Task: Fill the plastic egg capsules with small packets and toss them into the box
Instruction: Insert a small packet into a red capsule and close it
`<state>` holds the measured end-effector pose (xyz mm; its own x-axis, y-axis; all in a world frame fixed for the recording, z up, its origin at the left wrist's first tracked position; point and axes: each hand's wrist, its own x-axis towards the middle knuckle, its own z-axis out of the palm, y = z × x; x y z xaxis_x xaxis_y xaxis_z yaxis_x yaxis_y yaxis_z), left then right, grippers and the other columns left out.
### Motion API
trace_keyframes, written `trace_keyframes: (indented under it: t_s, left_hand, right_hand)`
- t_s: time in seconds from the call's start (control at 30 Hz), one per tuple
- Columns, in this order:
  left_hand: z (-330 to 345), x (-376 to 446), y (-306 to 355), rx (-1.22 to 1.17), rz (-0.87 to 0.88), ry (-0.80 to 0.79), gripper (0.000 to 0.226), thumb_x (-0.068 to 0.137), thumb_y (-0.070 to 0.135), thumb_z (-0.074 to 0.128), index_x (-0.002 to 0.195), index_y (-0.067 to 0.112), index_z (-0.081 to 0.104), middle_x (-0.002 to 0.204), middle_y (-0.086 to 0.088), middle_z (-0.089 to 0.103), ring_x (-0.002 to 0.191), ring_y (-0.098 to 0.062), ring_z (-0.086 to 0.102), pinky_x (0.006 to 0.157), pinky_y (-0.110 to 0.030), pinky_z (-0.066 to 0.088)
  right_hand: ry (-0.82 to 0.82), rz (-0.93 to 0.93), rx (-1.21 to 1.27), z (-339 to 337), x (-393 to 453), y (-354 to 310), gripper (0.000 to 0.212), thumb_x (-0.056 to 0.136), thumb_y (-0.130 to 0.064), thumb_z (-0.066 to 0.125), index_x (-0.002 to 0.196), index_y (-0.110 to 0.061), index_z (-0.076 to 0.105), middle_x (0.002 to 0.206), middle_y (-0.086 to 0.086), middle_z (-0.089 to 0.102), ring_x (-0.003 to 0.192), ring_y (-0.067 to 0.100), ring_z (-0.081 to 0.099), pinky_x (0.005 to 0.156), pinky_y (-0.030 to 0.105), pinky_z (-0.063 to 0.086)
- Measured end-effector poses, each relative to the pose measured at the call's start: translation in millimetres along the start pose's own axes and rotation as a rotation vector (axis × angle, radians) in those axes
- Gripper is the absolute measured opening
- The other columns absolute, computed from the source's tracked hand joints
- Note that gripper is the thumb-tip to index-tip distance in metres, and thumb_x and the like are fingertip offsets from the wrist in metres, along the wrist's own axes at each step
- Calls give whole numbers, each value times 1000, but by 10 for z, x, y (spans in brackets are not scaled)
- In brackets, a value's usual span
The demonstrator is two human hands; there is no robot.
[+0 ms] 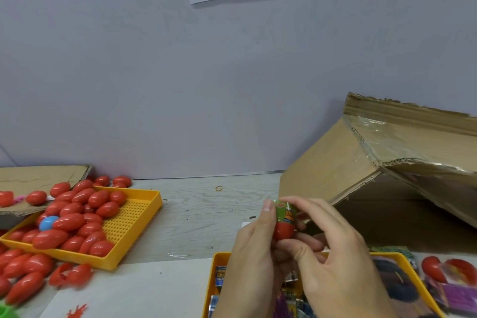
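Observation:
My left hand [251, 248] grips a red egg capsule half [283, 231] in front of me, low in the view. A green packet [285, 212] sticks up out of the capsule half. My right hand [333, 248] pinches the packet's top with its fingertips. The cardboard box [335, 162] lies tilted at the right, its open mouth facing the hands. Under my hands a yellow tray [219, 258] holds several small packets [220, 275].
A second yellow tray [134, 219] at the left holds several red egg capsules [69, 222] and one blue egg [48, 223]. More red eggs lie loose around it and on flat cardboard [38, 175]. Red capsule halves [433, 267] sit at the far right. A rubber band [219, 188] lies near the wall.

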<state>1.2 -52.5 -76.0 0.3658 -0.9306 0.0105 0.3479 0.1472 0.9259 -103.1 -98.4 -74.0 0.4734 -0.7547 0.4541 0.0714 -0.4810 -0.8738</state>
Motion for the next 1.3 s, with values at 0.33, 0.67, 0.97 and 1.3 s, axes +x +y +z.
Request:
trace_keyframes:
  t_s: [0.33, 0.67, 0.97, 1.3]
  left_hand:
    - [37, -14, 13, 20, -62, 87, 57, 82, 44, 50, 96, -9, 67, 76, -34, 67, 65, -37, 69, 57, -35, 59]
    - [46, 2, -19, 82, -27, 74, 46, 68, 58, 58, 67, 16, 76, 69, -22, 69, 69, -29, 71, 58, -31, 57]
    - [63, -18, -15, 33, -66, 116, 53, 62, 61, 65, 75, 11, 77, 75, -25, 70, 76, -35, 73, 67, -38, 59]
    - [151, -107, 152, -366, -183, 107, 58, 78, 27, 56, 110, -21, 55, 83, -37, 61, 63, -42, 63, 50, -42, 58]
  right_hand:
    - [27, 76, 101, -11, 22, 33, 57, 76, 10, 74, 100, -42, 68, 97, -25, 61, 98, -10, 61, 68, 6, 51]
    - [-75, 60, -48, -60, 22, 25, 54, 79, 3, 74, 109, -41, 66, 110, -25, 60, 100, -1, 62, 68, 13, 54]
    - [-95, 88, -8, -99, 40, -5, 54, 81, 2, 73, 104, -46, 65, 105, -29, 64, 97, -4, 63, 70, 14, 55]
    - [-32, 172, 84, -70, 23, -73, 65, 75, -2, 78, 95, -63, 68, 96, 4, 74, 88, 22, 73, 80, 40, 60]
